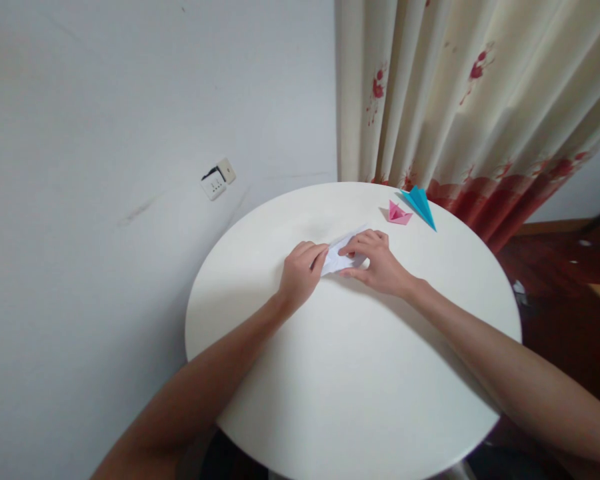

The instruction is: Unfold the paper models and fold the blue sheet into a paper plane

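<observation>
A folded piece of white paper (337,257) lies on the round white table (350,373), a little past its middle. My left hand (300,273) has its fingers curled and pressed on the paper's left end. My right hand (375,260) pinches and presses the paper's right part with bent fingers. Beyond my hands, near the table's far edge, sit a small pink folded paper shape (397,213) and a blue paper plane (420,205), side by side and apart from both hands.
A grey-white wall with a socket (219,180) stands at the left. A cream curtain with red flowers (470,100) hangs behind the table. Dark wooden floor (555,280) shows at the right.
</observation>
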`<state>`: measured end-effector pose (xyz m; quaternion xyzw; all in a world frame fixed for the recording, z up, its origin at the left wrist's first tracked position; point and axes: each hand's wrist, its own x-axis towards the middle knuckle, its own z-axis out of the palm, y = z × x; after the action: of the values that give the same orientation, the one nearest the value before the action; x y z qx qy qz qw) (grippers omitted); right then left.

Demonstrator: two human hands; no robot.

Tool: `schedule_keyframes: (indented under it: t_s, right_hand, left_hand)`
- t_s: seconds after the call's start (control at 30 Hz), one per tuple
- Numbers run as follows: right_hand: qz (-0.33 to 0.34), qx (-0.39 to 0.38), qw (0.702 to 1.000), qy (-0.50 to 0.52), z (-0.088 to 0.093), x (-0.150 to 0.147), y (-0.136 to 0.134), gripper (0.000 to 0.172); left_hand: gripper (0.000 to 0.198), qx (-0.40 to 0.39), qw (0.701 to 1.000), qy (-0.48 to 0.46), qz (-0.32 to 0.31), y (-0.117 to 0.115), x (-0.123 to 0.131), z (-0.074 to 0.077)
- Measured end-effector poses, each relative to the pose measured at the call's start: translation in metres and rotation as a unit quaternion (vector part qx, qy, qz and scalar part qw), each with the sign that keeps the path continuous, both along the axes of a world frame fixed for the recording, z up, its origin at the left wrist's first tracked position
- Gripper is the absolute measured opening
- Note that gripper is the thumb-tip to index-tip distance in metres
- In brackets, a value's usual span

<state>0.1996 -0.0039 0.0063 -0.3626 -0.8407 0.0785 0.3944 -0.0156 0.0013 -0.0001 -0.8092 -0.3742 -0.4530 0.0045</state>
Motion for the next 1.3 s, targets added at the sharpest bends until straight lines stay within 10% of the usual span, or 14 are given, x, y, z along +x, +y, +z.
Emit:
schedule_keyframes:
  t_s: [0.33,0.6,1.17,1.3]
  right_hand:
    - [0.011,0.004,1.0,-0.002,0.001,-0.001,-0.001,0.02]
    - [-0.01,0.08,0.995,-0.058,-0.001,-0.001,-0.002,0.008]
    - [-0.037,-0.04,0.988,0.142,-0.017,0.001,0.016,0.04]
    - [-0.037,-0.043,0.994,0.094,-0.018,0.002,0.016,0.018]
  left_hand:
    - [0.02,0.008,1.0,0.017,-0.008,0.001,-0.002,0.001]
    - [0.014,-0.134,0.979,-0.156,-0.002,-0.001,0.004,0.003]
    - [0.028,-0.04,0.992,0.051,-0.112,0.006,-0.007,0.003]
    - [0.03,-0.05,0.991,0.028,-0.12,0.006,-0.007,0.0]
